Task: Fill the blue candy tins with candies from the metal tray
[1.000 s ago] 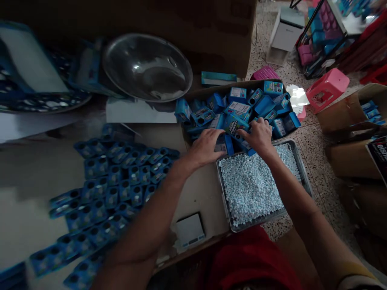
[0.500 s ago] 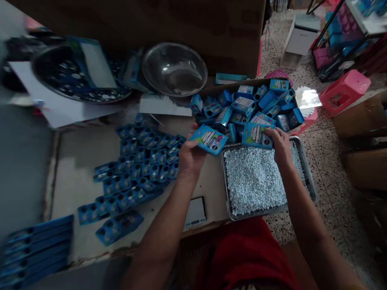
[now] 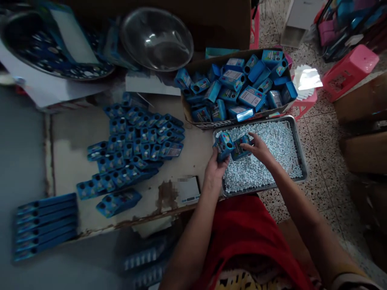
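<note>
My left hand [image 3: 218, 164] grips a small blue box [image 3: 224, 145] over the left part of a metal tray [image 3: 303, 161] of pale blue and white pellets [image 3: 266, 161]. Close beside it, my right hand [image 3: 256, 148] holds another blue box [image 3: 240, 148] between thumb and fingers. Behind the tray is a cardboard carton [image 3: 199, 124] heaped with blue boxes [image 3: 232, 78]. Rows of blue boxes [image 3: 130, 139] with dark round holes stand on the table [image 3: 68, 169] to the left.
A metal bowl [image 3: 157, 40] and a dark patterned basin [image 3: 57, 66] stand at the back left. A small white scale [image 3: 188, 189] lies near the table's front edge. Pink stools [image 3: 347, 72] are on the floor at the right, with cardboard boxes [image 3: 363, 98] beyond.
Both hands have come together over the tray, each with its box turned so that the left one's holed end shows. The view has shifted.
</note>
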`<action>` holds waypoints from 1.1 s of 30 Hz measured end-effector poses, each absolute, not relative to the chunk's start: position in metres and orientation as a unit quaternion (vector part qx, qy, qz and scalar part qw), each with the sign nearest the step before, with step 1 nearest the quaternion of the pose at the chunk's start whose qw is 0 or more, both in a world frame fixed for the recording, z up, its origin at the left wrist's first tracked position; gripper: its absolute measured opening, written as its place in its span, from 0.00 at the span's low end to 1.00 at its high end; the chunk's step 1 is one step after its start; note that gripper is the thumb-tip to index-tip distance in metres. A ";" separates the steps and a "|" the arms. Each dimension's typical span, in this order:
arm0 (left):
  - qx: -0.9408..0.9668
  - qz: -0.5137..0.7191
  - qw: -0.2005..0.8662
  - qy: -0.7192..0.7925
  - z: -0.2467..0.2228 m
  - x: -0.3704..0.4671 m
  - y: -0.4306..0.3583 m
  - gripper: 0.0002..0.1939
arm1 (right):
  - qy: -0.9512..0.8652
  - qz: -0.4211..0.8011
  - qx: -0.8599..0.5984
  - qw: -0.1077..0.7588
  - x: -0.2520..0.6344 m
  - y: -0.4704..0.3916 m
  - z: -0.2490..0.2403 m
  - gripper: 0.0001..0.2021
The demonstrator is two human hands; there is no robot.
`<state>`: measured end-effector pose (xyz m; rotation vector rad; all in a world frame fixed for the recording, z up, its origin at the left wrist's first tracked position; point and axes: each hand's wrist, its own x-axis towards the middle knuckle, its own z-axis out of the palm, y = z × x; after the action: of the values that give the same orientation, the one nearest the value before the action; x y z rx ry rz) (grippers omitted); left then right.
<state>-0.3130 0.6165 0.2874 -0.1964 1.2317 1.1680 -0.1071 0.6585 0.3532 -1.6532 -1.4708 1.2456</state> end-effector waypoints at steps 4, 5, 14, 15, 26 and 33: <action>0.012 0.482 0.690 0.540 0.290 -0.301 0.601 0.20 | -0.549 0.408 -0.679 0.264 -0.106 0.634 0.350 0.34; 0.040 0.475 0.702 0.529 0.290 -0.301 0.597 0.22 | -0.545 0.403 -0.684 0.270 -0.107 0.628 0.349 0.34; 0.115 0.481 0.733 0.467 0.272 -0.328 0.580 0.34 | -0.511 0.512 -0.617 0.312 -0.141 0.598 0.332 0.51; 0.128 0.471 0.736 0.469 0.268 -0.337 0.579 0.33 | -0.519 0.508 -0.617 0.302 -0.145 0.595 0.332 0.57; 0.548 0.125 0.770 0.303 0.287 -0.399 0.610 0.57 | -0.590 0.545 -0.553 0.222 -0.152 0.560 0.353 0.60; 0.469 0.312 0.660 0.497 0.263 -0.384 0.596 0.43 | -0.449 0.245 -0.778 0.364 -0.091 0.498 0.308 0.42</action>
<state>-0.3843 0.5962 0.2635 1.0615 1.1235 0.7063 -0.0915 0.4983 0.3075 -2.0028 -1.1549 0.6312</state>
